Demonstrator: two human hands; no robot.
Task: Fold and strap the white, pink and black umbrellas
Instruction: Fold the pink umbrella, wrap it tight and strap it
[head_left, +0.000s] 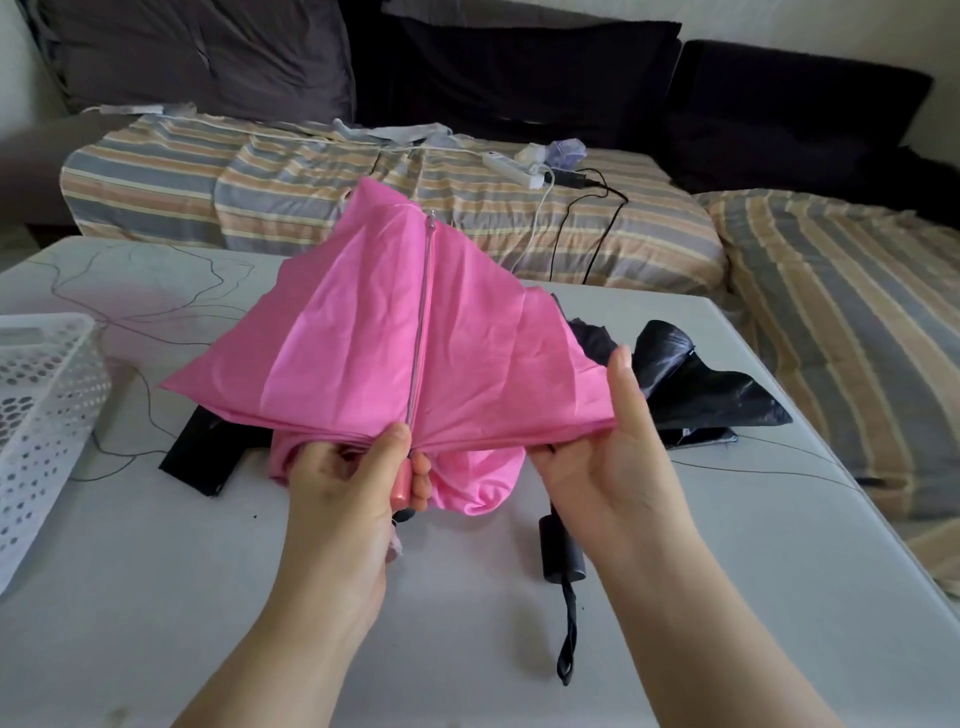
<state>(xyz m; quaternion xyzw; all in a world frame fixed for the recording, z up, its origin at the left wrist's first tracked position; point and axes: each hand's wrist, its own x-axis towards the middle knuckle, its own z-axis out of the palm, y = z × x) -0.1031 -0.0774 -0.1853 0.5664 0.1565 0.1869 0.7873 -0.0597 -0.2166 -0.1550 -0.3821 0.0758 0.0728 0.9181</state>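
Head view, left hand (353, 478) grip pinching pink umbrella (395, 332), right hand (608, 457) pinching its canopy, black umbrella (696, 384) half hidden.

One pink umbrella (363, 332), one black umbrella (696, 384), one basket (36, 395), two hands (358, 478).

Two hands above the near middle of the table (156, 597), left hand (353, 488) and right hand (613, 457) side by side, both on the lower edge of the first umbrella (395, 332), held over the table. Behind and right of it, on the table, the second umbrella (696, 384), its handle (561, 545) near the right wrist. At the left table edge, a basket (41, 415). Behind the table, a bed (311, 176), with a power strip (511, 169) and cables (576, 223) on it; cushions (208, 52) further behind.
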